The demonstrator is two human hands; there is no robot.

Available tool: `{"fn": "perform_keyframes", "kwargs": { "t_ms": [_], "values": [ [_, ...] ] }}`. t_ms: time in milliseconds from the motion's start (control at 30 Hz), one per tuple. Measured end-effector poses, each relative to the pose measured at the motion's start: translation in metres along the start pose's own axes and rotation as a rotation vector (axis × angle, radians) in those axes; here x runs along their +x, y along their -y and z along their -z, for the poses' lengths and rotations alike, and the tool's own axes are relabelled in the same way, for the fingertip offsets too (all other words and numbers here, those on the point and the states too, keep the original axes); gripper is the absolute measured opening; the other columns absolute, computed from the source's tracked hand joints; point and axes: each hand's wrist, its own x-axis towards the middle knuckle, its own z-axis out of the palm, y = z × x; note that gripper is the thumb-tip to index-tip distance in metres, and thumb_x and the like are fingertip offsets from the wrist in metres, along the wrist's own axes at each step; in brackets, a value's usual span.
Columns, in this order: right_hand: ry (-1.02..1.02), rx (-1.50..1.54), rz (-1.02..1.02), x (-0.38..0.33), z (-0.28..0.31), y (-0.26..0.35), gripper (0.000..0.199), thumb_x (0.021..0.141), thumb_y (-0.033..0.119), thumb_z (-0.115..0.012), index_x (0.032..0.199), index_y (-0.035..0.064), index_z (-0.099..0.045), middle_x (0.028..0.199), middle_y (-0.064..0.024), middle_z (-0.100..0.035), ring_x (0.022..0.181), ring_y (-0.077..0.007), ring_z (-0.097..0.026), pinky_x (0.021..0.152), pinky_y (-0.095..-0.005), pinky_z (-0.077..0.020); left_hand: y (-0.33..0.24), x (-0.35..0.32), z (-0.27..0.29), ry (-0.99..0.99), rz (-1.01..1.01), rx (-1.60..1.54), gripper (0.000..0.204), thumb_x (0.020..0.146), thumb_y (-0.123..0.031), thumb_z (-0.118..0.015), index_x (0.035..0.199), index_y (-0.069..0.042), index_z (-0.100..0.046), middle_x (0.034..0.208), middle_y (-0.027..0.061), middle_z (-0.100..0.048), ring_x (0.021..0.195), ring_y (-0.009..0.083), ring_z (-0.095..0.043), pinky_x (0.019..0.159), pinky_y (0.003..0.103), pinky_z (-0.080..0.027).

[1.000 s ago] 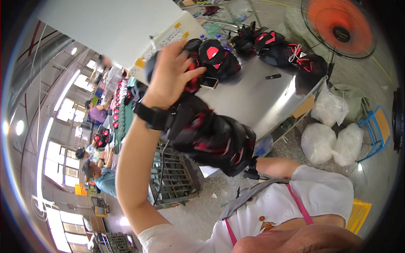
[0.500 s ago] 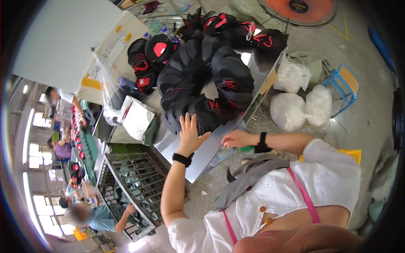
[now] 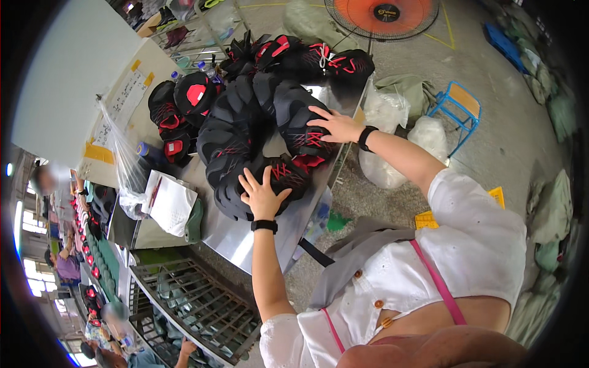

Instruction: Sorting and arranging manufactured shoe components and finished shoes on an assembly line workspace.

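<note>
Black sports shoes (image 3: 224, 132) with red lacing stand packed in a curved ring on a metal table (image 3: 230, 248). My left hand (image 3: 262, 197) rests with spread fingers on the shoes at the near side of the ring. On the right side, my right hand (image 3: 338, 126) lies on a shoe (image 3: 297, 116) with its fingers stretched out over the upper. Neither hand is wrapped around a shoe. More black and red shoes (image 3: 195, 92) stand at the left and along the far end of the table.
Left of the shoes lie white papers (image 3: 172, 205) and a clear plastic bag (image 3: 126, 178). A barred metal rack (image 3: 196, 306) stands near left. Stuffed white bags (image 3: 377, 167), a blue-framed stool (image 3: 463, 101) and an orange fan (image 3: 386, 27) are beyond the table. People work far left.
My right hand has moved from the air in front of my body up and forward onto the right-hand shoes. My left hand stays on the near shoes. The view has shifted.
</note>
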Motion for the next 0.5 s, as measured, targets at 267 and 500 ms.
{"fn": "perform_keyframes", "kwargs": {
  "t_ms": [267, 500],
  "values": [
    [0.073, -0.063, 0.094, 0.03, -0.003, 0.021, 0.053, 0.067, 0.028, -0.07, 0.116, 0.027, -0.051, 0.141, -0.0022, -0.019, 0.096, -0.0445, -0.046, 0.08, -0.0453, -0.047, 0.02, -0.024, -0.007, -0.15, 0.162, -0.388, 0.068, 0.058, -0.017, -0.075, 0.12, -0.022, -0.045, 0.119, 0.0138, -0.037, 0.11, 0.035, -0.035, 0.086, 0.046, -0.035],
    [-0.101, 0.234, 0.174, 0.01, -0.012, 0.012, 0.05, 0.065, 0.016, -0.071, 0.111, 0.0233, -0.054, 0.133, -0.0124, -0.025, 0.118, -0.0377, -0.033, 0.096, -0.0426, -0.0353, 0.042, -0.084, 0.006, -0.273, 0.095, -0.341, 0.064, 0.062, -0.004, -0.067, 0.122, -0.016, -0.047, 0.111, 0.0156, -0.042, 0.101, 0.0364, -0.039, 0.087, 0.044, -0.037]
  ]
}}
